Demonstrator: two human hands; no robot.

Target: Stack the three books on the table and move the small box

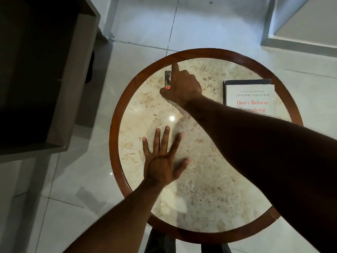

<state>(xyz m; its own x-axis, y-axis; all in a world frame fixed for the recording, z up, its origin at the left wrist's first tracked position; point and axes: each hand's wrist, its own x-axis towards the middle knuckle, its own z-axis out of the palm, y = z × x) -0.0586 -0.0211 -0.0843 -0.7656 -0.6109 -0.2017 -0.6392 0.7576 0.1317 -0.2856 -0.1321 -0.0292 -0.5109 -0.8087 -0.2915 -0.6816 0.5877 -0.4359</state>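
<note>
A small dark box (168, 79) with a red end lies at the far left of the round marble table (200, 189). My right hand (182, 86) reaches across and closes around it, thumb at its near end and index finger stretched along its far side. My left hand (162, 157) rests flat on the tabletop with fingers spread, holding nothing. A stack of books (249, 97) sits at the table's right side: a white-covered book on top and a dark blue one showing beneath. My right forearm hides the stack's near part.
The table has a brown wooden rim (116, 125). A dark cabinet or shelf unit (45, 79) stands to the left on the glossy white tile floor (145, 24). A wall corner (300, 24) is at the far right.
</note>
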